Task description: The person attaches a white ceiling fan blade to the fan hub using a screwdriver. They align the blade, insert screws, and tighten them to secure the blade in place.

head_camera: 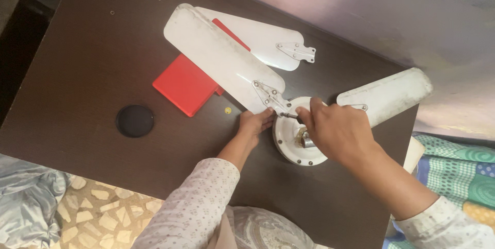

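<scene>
the white ceiling fan motor hub [294, 146] lies on the dark brown surface [77, 84], near its right edge, and everything here is placed from that hub. the left hand [253, 124] rests just left of the hub, fingers curled and pressed together against the metal bracket [268, 94] of the long white blade [216, 53] that reaches up and left from the hub. the right hand [335, 130] sits over the hub's right half, closed around a screwdriver [290, 116] whose thin shaft points left to the bracket at the hub's upper rim. a second white blade [386, 94] runs off to the upper right of the hub. a third, loose blade [263, 40] lies above the hub, partly under the long one. a flat red case [185, 86] sits left of the hub beneath the long blade. farther left is a round black disc [134, 120]. a small yellowish bit [227, 110] lies between the case and the left hand.
</scene>
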